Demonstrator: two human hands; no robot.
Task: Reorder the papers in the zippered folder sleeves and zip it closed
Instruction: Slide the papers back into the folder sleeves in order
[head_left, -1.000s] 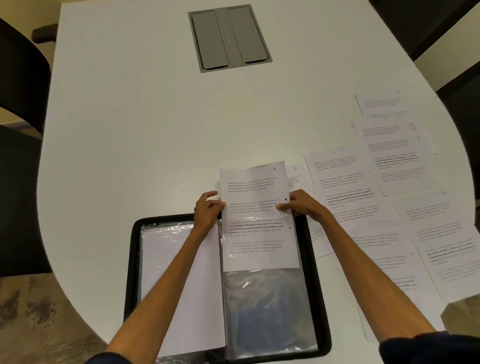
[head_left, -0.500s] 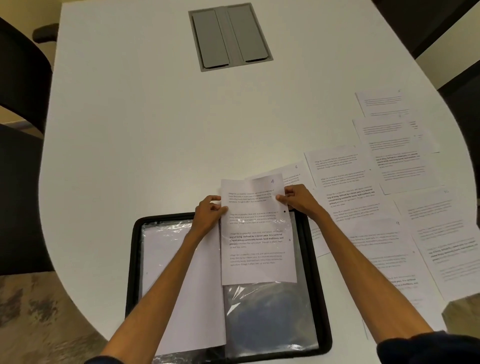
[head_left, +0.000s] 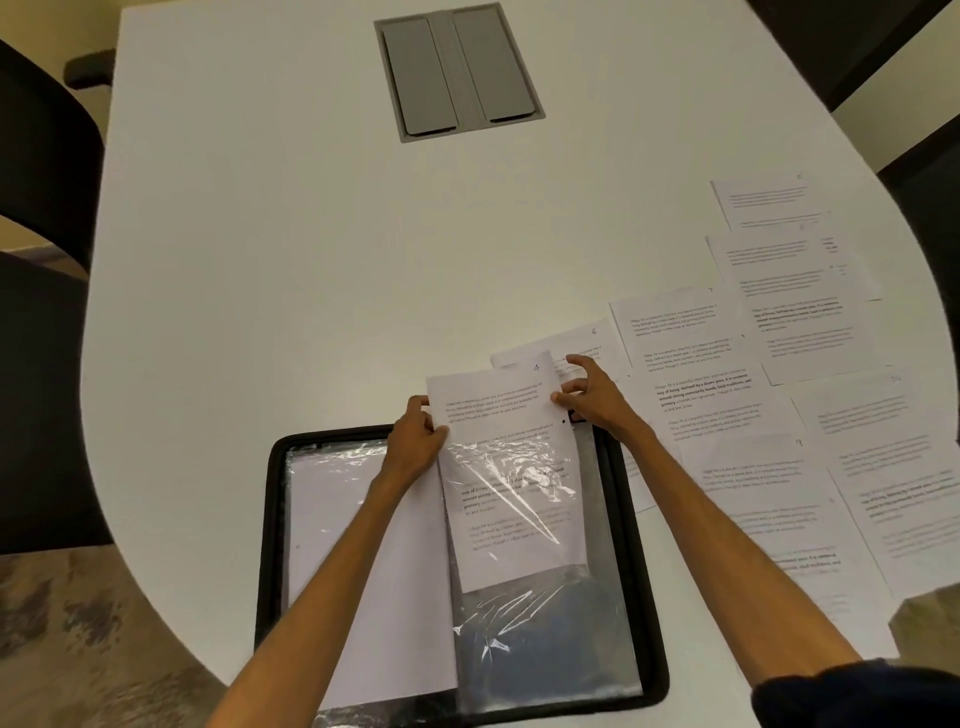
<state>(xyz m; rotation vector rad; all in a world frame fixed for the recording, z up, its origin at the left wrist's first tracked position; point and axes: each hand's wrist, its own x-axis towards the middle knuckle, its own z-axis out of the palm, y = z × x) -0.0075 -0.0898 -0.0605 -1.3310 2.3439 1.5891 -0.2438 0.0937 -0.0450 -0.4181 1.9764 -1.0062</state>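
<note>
A black zippered folder (head_left: 270, 519) lies open at the table's near edge, with clear plastic sleeves inside. A printed sheet marked 4 (head_left: 498, 405) stands partway down in the right-hand clear sleeve (head_left: 545, 634); its lower half shows through the plastic and its top sticks out past the folder's far edge. My left hand (head_left: 415, 441) pinches the sheet's left edge at the sleeve mouth. My right hand (head_left: 592, 395) pinches the sheet's upper right edge. The left sleeve (head_left: 332, 499) holds a white sheet.
Several printed pages (head_left: 779, 415) lie spread over the white table (head_left: 260, 260) to the right of the folder, some overlapping. A grey cable hatch (head_left: 457, 73) sits at the far middle. Dark chairs (head_left: 41, 156) stand at the left and far right.
The sheet marked 4 has slid down into the right sleeve, so plastic now covers its lower half. Both hands moved down with it, staying on its edges.
</note>
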